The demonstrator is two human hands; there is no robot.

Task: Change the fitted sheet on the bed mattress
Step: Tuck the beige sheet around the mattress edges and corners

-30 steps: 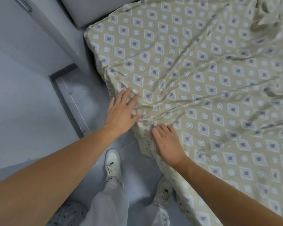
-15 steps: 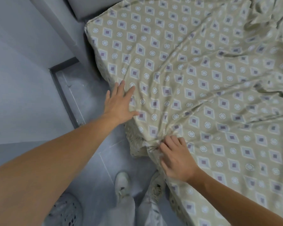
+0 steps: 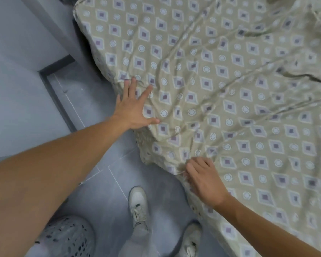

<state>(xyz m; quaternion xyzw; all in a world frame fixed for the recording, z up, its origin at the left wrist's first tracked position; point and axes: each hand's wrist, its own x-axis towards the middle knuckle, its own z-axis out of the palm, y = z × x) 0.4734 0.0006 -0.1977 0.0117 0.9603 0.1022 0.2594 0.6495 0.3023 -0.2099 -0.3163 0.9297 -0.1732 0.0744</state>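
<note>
Sheet (image 3: 220, 93) — beige, patterned with diamonds and circles — covers the mattress across the right and upper frame, wrinkled toward a corner at centre. Left hand (image 3: 134, 106) lies flat on it near the edge, fingers spread. Right hand (image 3: 205, 179) at lower centre pinches bunched fabric, fingers curled. White shoes (image 3: 138, 204) stand on grey floor (image 3: 93, 182) — a perforated basket (image 3: 69, 238) sits lower left.

A home bedroom: a bed under a patterned sheet (image 3: 220, 89) beyond the fingers, grey tiled floor (image 3: 104, 182) below them, a perforated laundry basket (image 3: 69, 238) nearer the feet.
</note>
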